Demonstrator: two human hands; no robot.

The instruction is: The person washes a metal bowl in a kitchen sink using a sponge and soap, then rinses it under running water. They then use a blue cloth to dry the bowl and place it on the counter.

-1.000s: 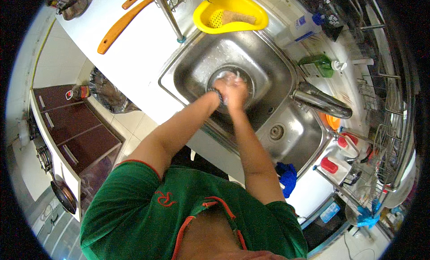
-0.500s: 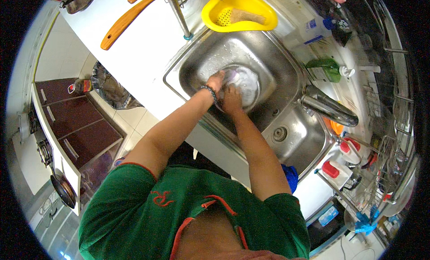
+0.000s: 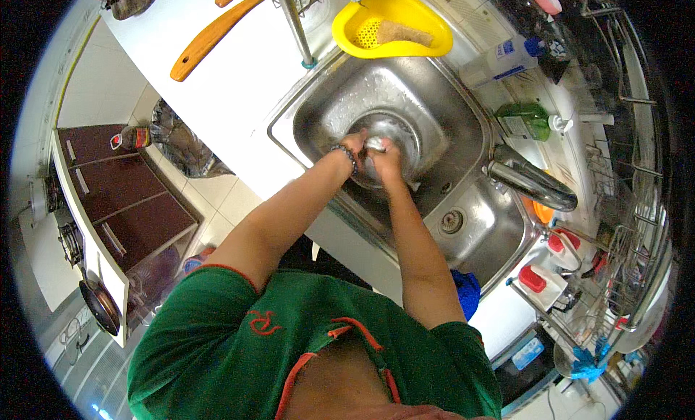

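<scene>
Steel sink (image 3: 463, 123) sunk in a white desk (image 3: 217, 80), yellow strainer (image 3: 394, 29) on its far rim, faucet (image 3: 532, 185) to the right. Both hands meet over the round steel bowl (image 3: 394, 134) in the basin — left hand (image 3: 353, 145) and right hand (image 3: 387, 153) clenched on a small shiny piece (image 3: 374, 142). Scrubbing looks underway; rinsing likely calls for the tap.

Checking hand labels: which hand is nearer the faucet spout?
Right. The right hand is in the basin on the side toward the faucet spout; the left hand sits just beyond it, farther from the spout.
</scene>
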